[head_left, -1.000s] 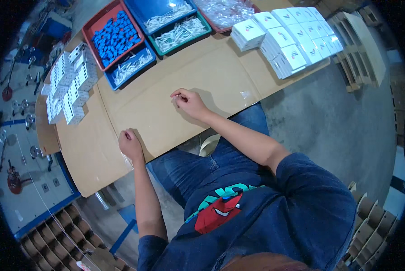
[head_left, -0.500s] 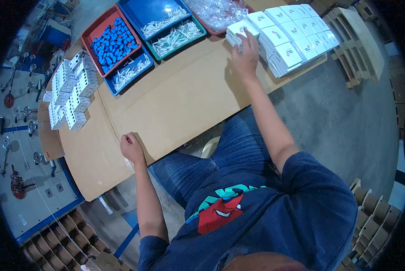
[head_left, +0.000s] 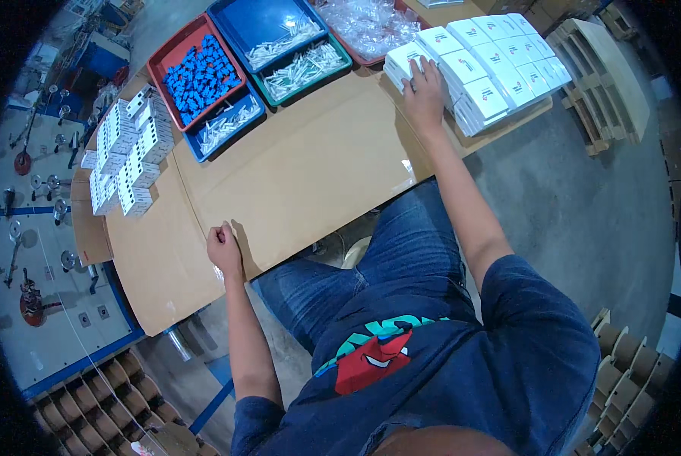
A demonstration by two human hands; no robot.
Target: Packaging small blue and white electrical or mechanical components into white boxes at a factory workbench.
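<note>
while the left hand (head_left: 224,250) is clenched at the table's (head_left: 295,167) front edge, the right hand (head_left: 425,95) bends over the leftmost white boxes (head_left: 403,58) at the right edge. its grasp i cannot tell

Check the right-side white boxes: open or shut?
Shut where visible: the white boxes show flat tops; the right hand partly hides one.

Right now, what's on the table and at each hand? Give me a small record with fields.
Left hand: curled, at the cardboard's near edge; contents hidden
Right hand: over the white boxes; grip unclear
Left side: white blocks with dark holes
Left red tray: blue pieces
Right red tray: clear plastic
Green tray: white pieces
Two blue trays: white pieces
</note>
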